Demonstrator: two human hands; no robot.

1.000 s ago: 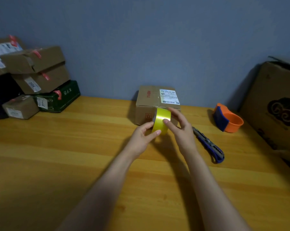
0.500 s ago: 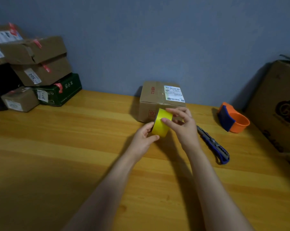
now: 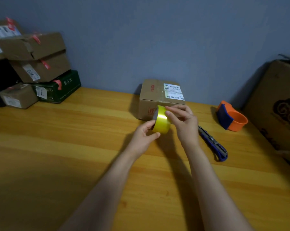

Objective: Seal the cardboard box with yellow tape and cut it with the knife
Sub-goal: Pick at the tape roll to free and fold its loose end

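Wooden table (image 3: 57, 147), blue wall behind. Yellow tape roll (image 3: 161, 120) held just before cardboard box (image 3: 157, 99): left hand (image 3: 143, 136) pinching roll, right hand (image 3: 184, 122) fingertips on top. Knife (image 3: 213, 144) lying right.

Both hands (image 3: 164, 129) grip yellow tape roll (image 3: 161, 120) before box (image 3: 159, 99).
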